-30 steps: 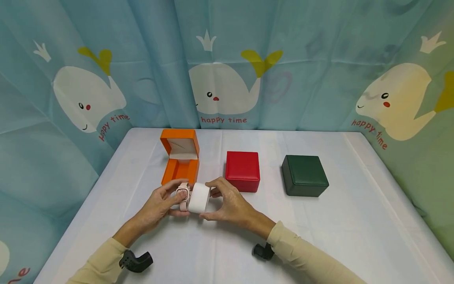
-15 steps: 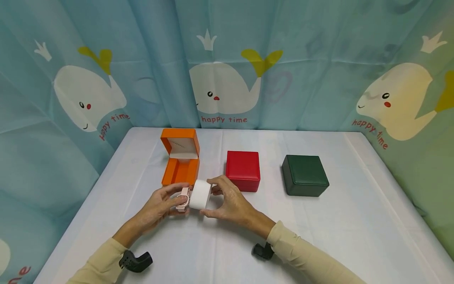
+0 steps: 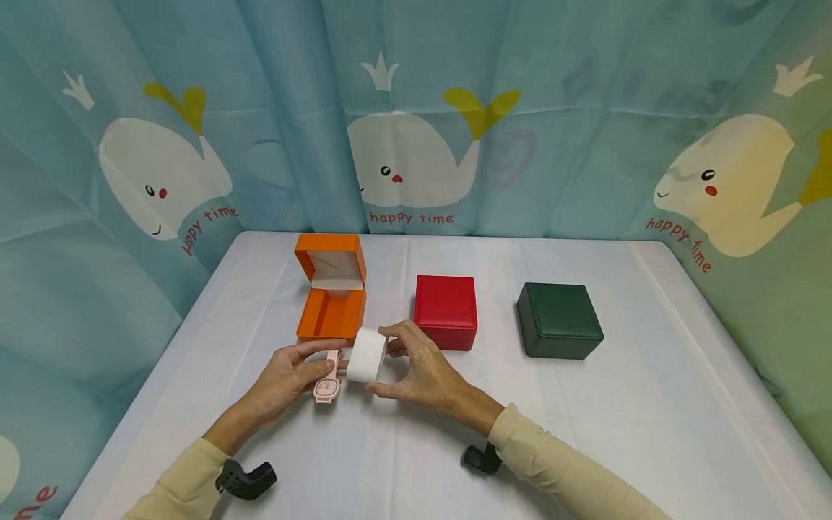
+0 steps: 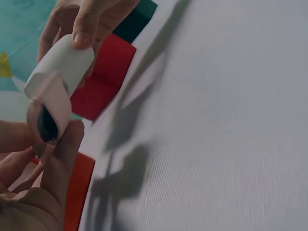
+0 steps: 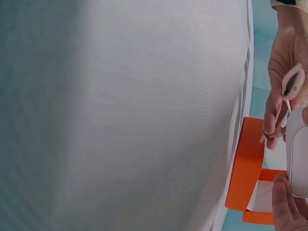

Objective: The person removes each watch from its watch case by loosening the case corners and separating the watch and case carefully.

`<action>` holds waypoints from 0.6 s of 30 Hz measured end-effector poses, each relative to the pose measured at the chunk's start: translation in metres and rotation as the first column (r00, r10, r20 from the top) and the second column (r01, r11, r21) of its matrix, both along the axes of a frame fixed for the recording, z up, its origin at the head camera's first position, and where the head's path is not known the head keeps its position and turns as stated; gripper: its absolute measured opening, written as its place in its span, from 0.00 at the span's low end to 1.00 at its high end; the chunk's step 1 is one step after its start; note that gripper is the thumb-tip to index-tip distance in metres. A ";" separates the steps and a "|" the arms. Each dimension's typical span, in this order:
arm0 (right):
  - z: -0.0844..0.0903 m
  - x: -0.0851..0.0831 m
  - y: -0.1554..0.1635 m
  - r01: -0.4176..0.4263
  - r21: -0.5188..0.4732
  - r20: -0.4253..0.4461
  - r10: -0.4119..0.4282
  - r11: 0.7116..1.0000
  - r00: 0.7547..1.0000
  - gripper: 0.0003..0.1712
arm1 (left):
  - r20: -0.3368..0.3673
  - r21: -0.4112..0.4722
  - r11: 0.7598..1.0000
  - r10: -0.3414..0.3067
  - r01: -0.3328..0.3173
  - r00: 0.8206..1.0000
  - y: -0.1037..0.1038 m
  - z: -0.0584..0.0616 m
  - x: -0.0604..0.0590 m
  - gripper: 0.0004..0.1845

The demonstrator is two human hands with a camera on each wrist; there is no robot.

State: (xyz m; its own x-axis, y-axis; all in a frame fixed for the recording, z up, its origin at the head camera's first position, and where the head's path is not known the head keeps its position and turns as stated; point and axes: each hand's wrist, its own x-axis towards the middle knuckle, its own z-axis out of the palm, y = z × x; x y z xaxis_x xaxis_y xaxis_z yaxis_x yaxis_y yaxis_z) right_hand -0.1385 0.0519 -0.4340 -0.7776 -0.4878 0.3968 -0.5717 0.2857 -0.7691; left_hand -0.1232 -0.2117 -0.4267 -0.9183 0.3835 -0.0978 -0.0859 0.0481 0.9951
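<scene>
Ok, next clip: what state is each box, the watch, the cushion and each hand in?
Orange box: open, lid upright, looks empty.
Red box: closed.
Green box: closed.
Pink watch: off the cushion, face up, held by the left hand.
White cushion: bare, gripped by the right hand.

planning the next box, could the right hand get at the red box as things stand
Probably yes, once freed. The red box sits shut just beyond the right hand with bare cloth between them, but that hand now grips the white cushion, so it would have to let go first.
</scene>
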 end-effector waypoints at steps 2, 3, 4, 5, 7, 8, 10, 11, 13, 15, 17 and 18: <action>0.000 0.000 0.000 0.001 0.007 -0.003 -0.001 1.000 1.000 0.43 | -0.020 -0.039 0.999 0.019 -0.020 1.000 -0.001 -0.001 0.000 0.24; 0.000 0.000 0.000 0.001 0.010 -0.004 0.000 1.000 1.000 0.42 | -0.029 -0.061 0.998 0.026 -0.028 0.999 -0.002 -0.002 0.000 0.24; 0.000 0.000 0.000 0.000 0.012 -0.003 0.000 1.000 1.000 0.42 | -0.040 -0.083 0.996 0.030 -0.034 0.999 -0.003 -0.002 0.000 0.23; 0.000 0.000 0.000 0.001 0.015 0.000 -0.001 1.000 1.000 0.42 | -0.051 -0.104 0.994 0.031 -0.036 0.998 -0.004 -0.003 0.000 0.23; 0.000 0.000 0.000 0.002 0.021 0.008 -0.002 1.000 1.000 0.41 | -0.064 -0.143 0.989 0.038 -0.047 0.997 -0.006 -0.004 0.000 0.23; 0.000 0.000 0.000 0.002 0.022 0.013 -0.002 1.000 1.000 0.42 | -0.068 -0.155 0.987 0.041 -0.051 0.997 -0.007 -0.004 0.001 0.23; 0.000 0.000 0.001 0.002 0.026 0.022 -0.003 1.000 1.000 0.42 | -0.070 -0.164 0.985 0.043 -0.054 0.997 -0.009 -0.005 0.001 0.23; 0.000 0.000 0.001 0.004 0.029 0.023 -0.004 1.000 1.000 0.42 | -0.081 -0.171 0.984 0.042 -0.056 0.996 -0.010 -0.006 0.001 0.22; -0.001 0.000 0.001 0.008 0.034 0.024 -0.008 0.999 1.000 0.42 | -0.104 -0.185 0.980 0.049 -0.068 0.993 -0.012 -0.008 0.001 0.21; -0.001 0.000 0.001 0.009 0.036 0.024 -0.010 0.999 1.000 0.42 | -0.152 -0.199 0.977 0.048 -0.078 0.987 -0.013 -0.010 0.001 0.20; 0.000 0.000 0.001 0.012 0.040 0.024 -0.012 0.999 1.000 0.42 | -0.223 -0.243 0.965 0.040 -0.096 0.974 -0.014 -0.012 0.001 0.19; 0.000 -0.001 0.001 0.011 0.042 0.024 -0.012 0.999 1.000 0.42 | -0.248 -0.258 0.961 0.040 -0.105 0.968 -0.015 -0.014 0.001 0.18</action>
